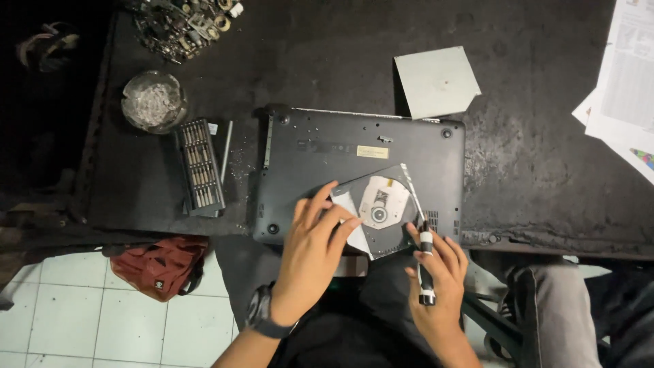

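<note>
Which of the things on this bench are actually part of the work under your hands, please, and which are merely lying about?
In use:
- left hand on optical drive
- right hand holding screwdriver
- upturned laptop
- bit set

Lying about:
- glass ashtray
- grey card
- printed sheets
- pile of metal parts
- red bag

Your bench (531, 157) is dark, rough and scuffed; on it, near the front edge, lies an upturned black laptop (320, 150); just left of it you have a screwdriver bit case (199, 165) and a thin metal rod (225, 142); beyond those sits a glass ashtray (154, 101); at the far left corner a heap of metal parts (182, 22); behind the laptop a grey square sheet (436, 80); printed papers (623, 82) overlap the right end.
</note>
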